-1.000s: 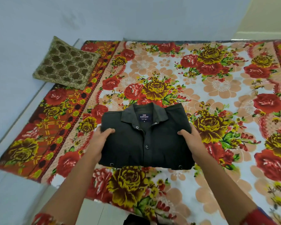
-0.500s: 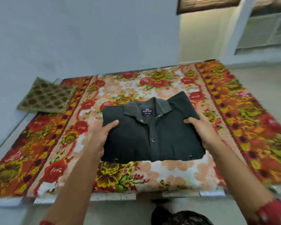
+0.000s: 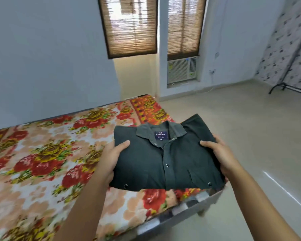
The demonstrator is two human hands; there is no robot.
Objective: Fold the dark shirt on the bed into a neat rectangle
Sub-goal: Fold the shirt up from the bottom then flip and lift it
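The dark shirt (image 3: 165, 157) is folded into a rectangle, collar and blue label facing up, buttons down its middle. It is lifted off the bed (image 3: 47, 157) and held above the bed's right corner. My left hand (image 3: 111, 160) grips its left edge, thumb on top and fingers underneath. On the opposite edge my right hand (image 3: 219, 155) holds it the same way. A back flap of the shirt sticks up behind the collar on the right.
The bed carries a floral red and yellow cover; its grey edge (image 3: 189, 211) runs diagonally below the shirt. Bare floor (image 3: 250, 127) lies to the right. Two windows with bamboo blinds (image 3: 130, 26), a wall air conditioner (image 3: 182, 69) and a black rack leg (image 3: 285, 86) stand beyond.
Both hands have lifted the folded shirt off the bed and carried it to the right, over the bed's corner. The view has swung right, and the cushion has left the frame.
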